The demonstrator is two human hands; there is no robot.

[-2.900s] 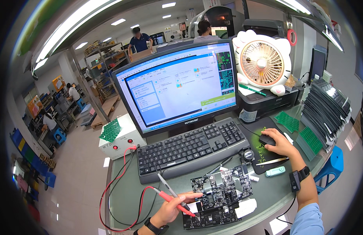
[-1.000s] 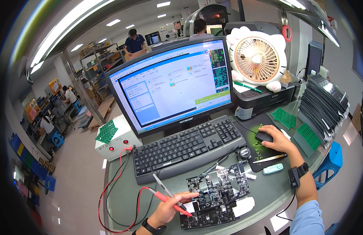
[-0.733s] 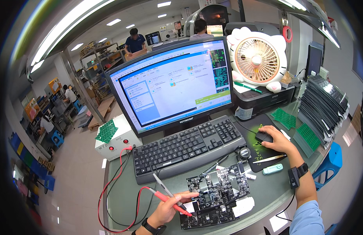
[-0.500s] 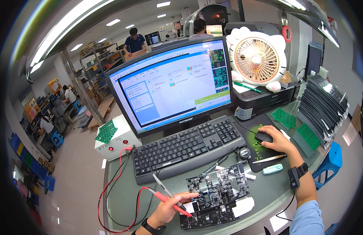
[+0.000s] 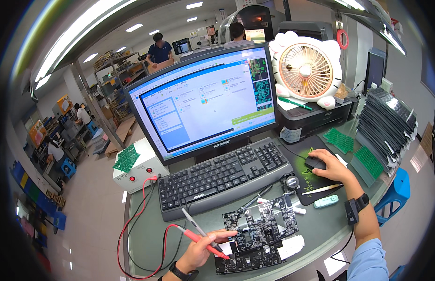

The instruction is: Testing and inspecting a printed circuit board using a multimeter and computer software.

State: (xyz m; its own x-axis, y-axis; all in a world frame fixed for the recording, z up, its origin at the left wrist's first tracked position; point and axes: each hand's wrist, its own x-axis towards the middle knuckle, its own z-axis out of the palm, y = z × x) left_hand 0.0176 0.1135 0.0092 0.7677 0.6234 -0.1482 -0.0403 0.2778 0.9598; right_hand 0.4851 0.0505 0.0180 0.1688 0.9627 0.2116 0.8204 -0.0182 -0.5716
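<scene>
the left hand (image 5: 195, 254) grips a red probe (image 5: 198, 238) and grey pen-like tool (image 5: 194, 221) over black boards (image 5: 257, 224), the right hand (image 5: 333, 167) cupping a mouse (image 5: 314, 163).

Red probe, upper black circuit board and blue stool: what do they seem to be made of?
Red probe: probably plastic, fairly smooth, from its evenly coloured handle.
Upper black circuit board: likely rigid laminate with a dark coating, given its flat sheet form, cut-outs and pale markings.
Blue stool: seemingly moulded plastic with a slight sheen, judging by its uniform colour and rounded edges.
</scene>
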